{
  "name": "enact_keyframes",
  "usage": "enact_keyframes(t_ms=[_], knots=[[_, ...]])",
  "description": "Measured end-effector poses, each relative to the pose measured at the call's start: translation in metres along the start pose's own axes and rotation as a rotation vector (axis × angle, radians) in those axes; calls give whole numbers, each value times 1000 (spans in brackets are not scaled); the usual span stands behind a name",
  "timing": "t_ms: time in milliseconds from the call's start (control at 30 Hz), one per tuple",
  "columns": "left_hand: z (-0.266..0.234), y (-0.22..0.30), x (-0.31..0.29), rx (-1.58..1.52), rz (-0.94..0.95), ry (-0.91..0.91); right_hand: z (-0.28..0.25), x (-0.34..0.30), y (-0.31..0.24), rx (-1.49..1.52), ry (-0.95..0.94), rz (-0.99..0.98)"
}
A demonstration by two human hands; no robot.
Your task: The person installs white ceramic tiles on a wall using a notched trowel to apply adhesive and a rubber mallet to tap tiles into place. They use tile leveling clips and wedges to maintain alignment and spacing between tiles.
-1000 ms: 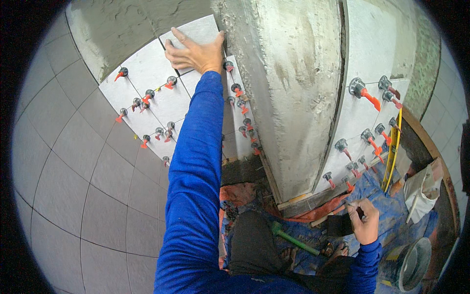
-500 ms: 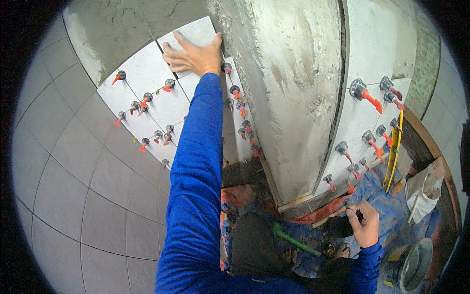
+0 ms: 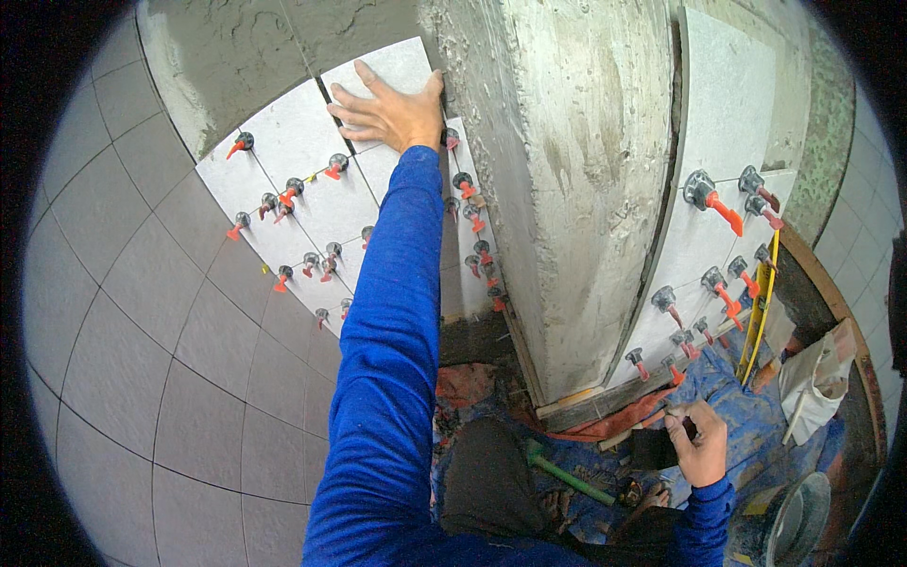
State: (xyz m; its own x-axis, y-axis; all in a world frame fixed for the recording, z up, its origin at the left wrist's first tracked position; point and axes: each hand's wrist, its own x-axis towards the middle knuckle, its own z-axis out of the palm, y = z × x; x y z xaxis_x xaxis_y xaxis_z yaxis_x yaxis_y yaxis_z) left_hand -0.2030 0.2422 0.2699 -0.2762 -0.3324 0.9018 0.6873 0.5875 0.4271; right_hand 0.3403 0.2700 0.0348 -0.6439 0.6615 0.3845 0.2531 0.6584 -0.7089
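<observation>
A left hand (image 3: pixel 389 113) lies spread out on a white tile (image 3: pixel 402 61).
The tile is right under the hand, touching it, and its top edge sticks out past the fingers; a dark gap runs along its left side, next to another white tile (image 3: pixel 283 118). Grey mortar (image 3: pixel 236 47) is just above, and little clips with orange handles (image 3: pixel 242 144) stand lower down. The right hand (image 3: pixel 701 446) is low and well apart from the tile, fingers curled toward the thumb; I cannot tell if it pinches anything.
</observation>
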Motion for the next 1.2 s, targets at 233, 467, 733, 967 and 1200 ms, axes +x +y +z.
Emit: enact_keyframes(t_ms=[233, 467, 733, 967, 1200], knots=[[-6, 3, 2, -2, -32, -54, 4, -1, 3, 2, -4, 7], [-10, 8, 2, -12, -66, -113, 2, 0, 4, -2, -24, -1], [-6, -1, 5, -36, 30, -96, 6, 1, 7, 17, 20, -38], [-3, -9, 9, 16, 100, -37, 5, 6, 3, -27, 6, -18], [4, -14, 8, 10, 96, -11, 8, 7, 4, -28, 27, -63]])
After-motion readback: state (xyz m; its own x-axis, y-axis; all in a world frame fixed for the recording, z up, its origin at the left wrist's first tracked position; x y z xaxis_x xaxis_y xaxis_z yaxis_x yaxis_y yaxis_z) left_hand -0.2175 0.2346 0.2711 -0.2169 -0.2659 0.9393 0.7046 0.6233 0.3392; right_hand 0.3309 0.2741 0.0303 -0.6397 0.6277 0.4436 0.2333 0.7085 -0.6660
